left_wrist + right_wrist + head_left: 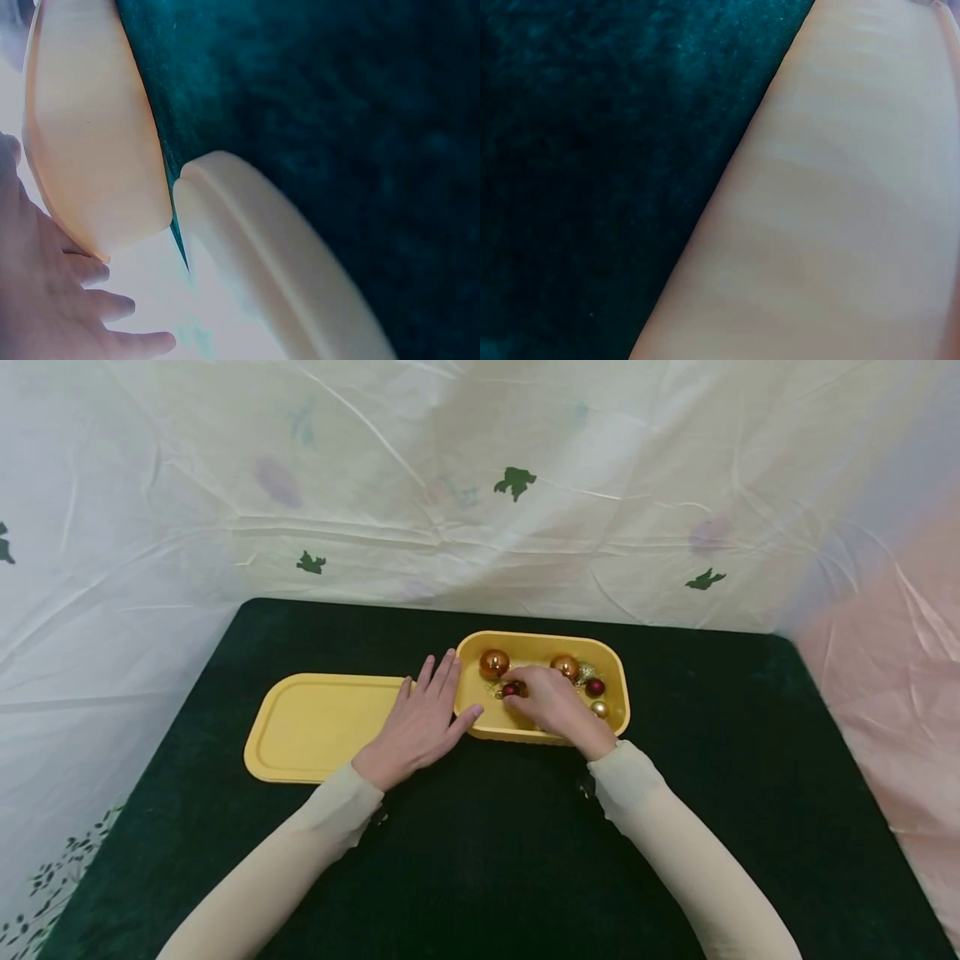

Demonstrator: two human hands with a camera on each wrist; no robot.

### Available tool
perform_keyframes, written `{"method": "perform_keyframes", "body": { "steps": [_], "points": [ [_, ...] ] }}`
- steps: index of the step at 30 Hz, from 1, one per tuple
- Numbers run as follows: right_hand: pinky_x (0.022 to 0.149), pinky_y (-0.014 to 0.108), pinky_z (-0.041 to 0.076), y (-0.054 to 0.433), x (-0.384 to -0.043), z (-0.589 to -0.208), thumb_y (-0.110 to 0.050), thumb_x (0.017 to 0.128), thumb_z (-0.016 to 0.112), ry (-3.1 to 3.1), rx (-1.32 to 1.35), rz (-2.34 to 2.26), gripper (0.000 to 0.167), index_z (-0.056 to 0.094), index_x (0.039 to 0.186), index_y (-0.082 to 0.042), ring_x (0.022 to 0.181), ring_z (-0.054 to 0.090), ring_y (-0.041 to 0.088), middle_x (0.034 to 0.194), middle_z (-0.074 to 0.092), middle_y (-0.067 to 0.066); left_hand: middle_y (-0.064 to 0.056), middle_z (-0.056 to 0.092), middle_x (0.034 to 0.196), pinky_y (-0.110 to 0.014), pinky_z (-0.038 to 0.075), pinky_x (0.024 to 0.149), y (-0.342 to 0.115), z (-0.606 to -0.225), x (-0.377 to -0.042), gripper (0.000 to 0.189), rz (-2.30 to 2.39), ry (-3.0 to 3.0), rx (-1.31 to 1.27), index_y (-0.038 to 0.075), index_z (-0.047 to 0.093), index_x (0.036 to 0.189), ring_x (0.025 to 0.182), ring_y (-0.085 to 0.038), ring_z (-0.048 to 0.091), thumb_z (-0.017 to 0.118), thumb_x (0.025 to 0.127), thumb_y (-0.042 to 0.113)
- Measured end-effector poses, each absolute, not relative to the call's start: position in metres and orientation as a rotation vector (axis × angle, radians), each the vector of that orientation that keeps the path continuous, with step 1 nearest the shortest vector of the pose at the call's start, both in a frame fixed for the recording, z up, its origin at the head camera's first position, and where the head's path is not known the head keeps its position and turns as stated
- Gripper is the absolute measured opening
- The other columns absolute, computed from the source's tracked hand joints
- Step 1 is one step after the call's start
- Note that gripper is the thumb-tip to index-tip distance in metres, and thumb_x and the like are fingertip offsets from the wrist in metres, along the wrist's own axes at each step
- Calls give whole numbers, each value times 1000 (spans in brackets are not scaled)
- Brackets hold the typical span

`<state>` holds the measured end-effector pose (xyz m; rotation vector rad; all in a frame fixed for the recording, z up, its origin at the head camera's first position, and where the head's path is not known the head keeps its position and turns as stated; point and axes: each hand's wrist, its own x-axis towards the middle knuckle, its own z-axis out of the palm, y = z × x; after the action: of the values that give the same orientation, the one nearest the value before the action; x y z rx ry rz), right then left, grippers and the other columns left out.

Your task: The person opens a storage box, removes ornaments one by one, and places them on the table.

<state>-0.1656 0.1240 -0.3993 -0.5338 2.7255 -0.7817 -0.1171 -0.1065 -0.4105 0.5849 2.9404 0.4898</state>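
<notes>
A yellow box holds several small Christmas baubles. My right hand reaches over its front rim and pinches a dark red bauble between thumb and fingers, low inside the box. Straight-fingered and spread, my left hand lies at the box's left end, partly over the edge of a flat yellow lid. In the left wrist view that hand shows at the box wall. The right wrist view shows only the box wall and cloth; the fingers are out of sight there.
Inside the box are an orange bauble at the left, another orange bauble, a glittery bauble, a dark red one and a gold one. Dark green cloth covers the table; a pale patterned curtain hangs behind.
</notes>
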Motion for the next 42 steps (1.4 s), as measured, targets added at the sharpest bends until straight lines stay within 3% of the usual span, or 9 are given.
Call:
{"method": "perform_keyframes", "body": {
  "steps": [9,22,32,38,42],
  "points": [
    [100,47,51,130,-163,-399,-12,98,71,2757,-558,-796,34,71,131,-6,111,64,27,134,68,14,-10,1,174,-65,15,122,-104,-412,-119,85,465,2950,604,8,5,167,159,-34,5,18,106,66],
    [103,50,49,142,-139,-379,-23,100,71,2809,-507,-1032,35,71,132,-10,120,63,26,133,70,7,-10,5,174,-65,16,122,-103,-413,-115,79,437,2991,570,8,9,167,159,-36,4,24,108,60],
    [90,47,55,159,-117,-366,-24,99,73,2829,-538,-1200,38,69,134,-11,102,63,29,118,70,6,-7,3,174,-68,12,122,-103,-413,-113,81,431,3001,548,10,10,167,158,-39,6,23,108,62],
    [96,52,53,174,-107,-364,-25,100,72,2870,-570,-1245,37,70,133,-10,112,63,27,127,70,8,-7,5,174,-68,11,122,-102,-413,-113,80,421,3010,542,10,10,167,158,-40,6,23,108,62],
    [92,53,53,184,-100,-363,-27,100,71,2896,-542,-1275,36,70,133,-13,112,63,27,128,70,6,-6,4,174,-69,10,121,-102,-414,-113,81,432,3003,548,10,10,167,158,-40,5,22,107,63]
  ]
}}
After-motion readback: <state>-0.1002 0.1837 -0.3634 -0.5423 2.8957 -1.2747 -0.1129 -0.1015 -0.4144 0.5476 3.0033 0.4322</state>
